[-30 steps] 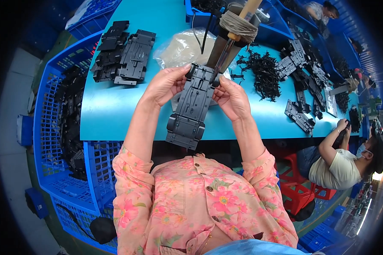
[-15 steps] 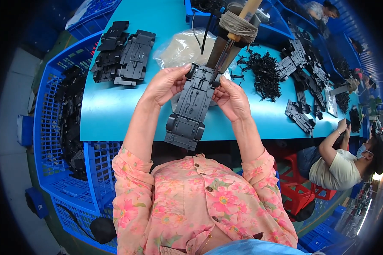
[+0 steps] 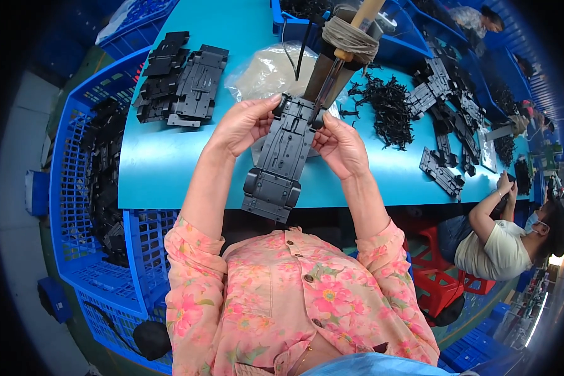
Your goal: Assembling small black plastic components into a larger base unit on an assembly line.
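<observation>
Between my two hands I hold a black plastic toy car chassis, tilted, its near end over the table's front edge. My left hand pinches the far left corner beside a wheel. At the far right corner, the fingers of my right hand close on the wheel there. A soldering iron, its shaft slim and its wooden handle pale, points down at the far end of the chassis; the shaft's tip meets or nearly meets the plastic. A brown holder wrapped with cord stands around that tool.
Stacked black chassis lie at the table's left. A clear plastic bag sits behind my hands. Right of them are a heap of small black parts and more chassis. A blue crate stands left; a co-worker sits right.
Almost nothing differs. My hands and the chassis stay in place; the tool and its holder shift very slightly. The co-worker's hands barely move.
</observation>
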{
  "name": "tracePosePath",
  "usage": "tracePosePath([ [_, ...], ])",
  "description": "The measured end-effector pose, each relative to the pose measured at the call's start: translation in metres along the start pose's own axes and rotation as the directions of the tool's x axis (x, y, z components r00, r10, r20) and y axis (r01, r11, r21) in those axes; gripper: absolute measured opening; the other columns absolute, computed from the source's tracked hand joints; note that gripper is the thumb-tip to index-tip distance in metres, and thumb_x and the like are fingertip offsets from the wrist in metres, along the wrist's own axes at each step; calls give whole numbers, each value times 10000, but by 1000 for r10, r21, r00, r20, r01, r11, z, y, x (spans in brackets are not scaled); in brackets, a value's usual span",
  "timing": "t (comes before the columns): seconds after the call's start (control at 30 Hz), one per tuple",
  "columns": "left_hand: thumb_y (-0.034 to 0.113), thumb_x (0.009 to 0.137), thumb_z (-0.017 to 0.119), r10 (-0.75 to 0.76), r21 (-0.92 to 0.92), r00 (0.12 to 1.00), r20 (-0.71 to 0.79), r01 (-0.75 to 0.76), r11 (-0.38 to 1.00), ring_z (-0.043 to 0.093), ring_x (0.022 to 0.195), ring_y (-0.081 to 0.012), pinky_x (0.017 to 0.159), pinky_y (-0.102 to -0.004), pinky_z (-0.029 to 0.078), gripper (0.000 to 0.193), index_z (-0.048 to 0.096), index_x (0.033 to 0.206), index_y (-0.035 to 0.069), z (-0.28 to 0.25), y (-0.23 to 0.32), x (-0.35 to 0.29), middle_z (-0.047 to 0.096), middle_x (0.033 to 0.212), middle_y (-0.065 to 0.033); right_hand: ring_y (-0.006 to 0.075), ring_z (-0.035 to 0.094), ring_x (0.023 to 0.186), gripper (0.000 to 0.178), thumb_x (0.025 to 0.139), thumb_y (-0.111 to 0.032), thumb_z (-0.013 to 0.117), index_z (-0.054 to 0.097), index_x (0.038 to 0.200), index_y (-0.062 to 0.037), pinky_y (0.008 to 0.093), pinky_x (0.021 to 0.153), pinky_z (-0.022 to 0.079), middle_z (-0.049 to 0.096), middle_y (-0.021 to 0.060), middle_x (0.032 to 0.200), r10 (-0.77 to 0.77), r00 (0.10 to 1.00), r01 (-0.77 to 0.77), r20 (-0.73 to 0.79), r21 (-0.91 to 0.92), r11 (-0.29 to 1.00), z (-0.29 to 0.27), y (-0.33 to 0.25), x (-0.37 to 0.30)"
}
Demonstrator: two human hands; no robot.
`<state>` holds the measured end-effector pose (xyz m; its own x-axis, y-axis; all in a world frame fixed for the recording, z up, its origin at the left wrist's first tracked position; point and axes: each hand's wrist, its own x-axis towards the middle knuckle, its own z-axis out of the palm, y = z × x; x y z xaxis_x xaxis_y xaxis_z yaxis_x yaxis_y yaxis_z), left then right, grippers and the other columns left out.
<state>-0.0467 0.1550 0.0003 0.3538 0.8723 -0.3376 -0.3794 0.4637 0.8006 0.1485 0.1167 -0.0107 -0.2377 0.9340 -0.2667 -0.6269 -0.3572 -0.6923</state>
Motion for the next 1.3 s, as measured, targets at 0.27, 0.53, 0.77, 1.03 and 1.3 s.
tracePosePath([
  [0.27,270,795,619,-7,4,1000,0,6,1000,518,580,-31,541,-147,445,204,582,776,70,-3,-2,1,553,673,26,131,558,711,208,833,-231,556,568,929,-47,268,663,445,606,50,818,7,1000,-6,8,-13,1000,-5,2,2],
  [0.53,280,810,597,-56,-8,998,-5,56,998,533,616,-48,582,-174,455,225,583,816,56,-6,-18,-13,575,715,6,131,555,708,182,831,-221,556,569,893,-50,276,672,447,605,45,812,88,996,-88,16,14,996,-10,11,-7],
  [0.77,285,824,571,-91,34,996,7,91,995,540,672,-58,633,-196,447,267,590,906,31,-10,-42,-42,597,784,-11,114,535,722,152,839,-176,539,572,896,-38,279,708,445,592,42,827,121,993,-121,-9,-56,991,-15,26,-35],
  [1.03,107,730,659,346,541,938,-40,-270,796,559,777,-132,697,-254,454,362,549,1039,-46,21,-36,-107,600,865,-55,172,547,934,272,861,-142,491,526,1068,31,319,830,427,565,103,1045,-94,959,160,269,-239,958,-19,45,-52],
  [1.3,179,569,762,774,880,523,357,-467,-90,540,650,-243,593,-299,446,430,594,928,13,71,-56,-144,577,739,-87,270,544,960,318,850,-198,497,494,1078,24,382,850,432,545,216,1037,-27,933,17,358,30,999,-19,51,-63],
])
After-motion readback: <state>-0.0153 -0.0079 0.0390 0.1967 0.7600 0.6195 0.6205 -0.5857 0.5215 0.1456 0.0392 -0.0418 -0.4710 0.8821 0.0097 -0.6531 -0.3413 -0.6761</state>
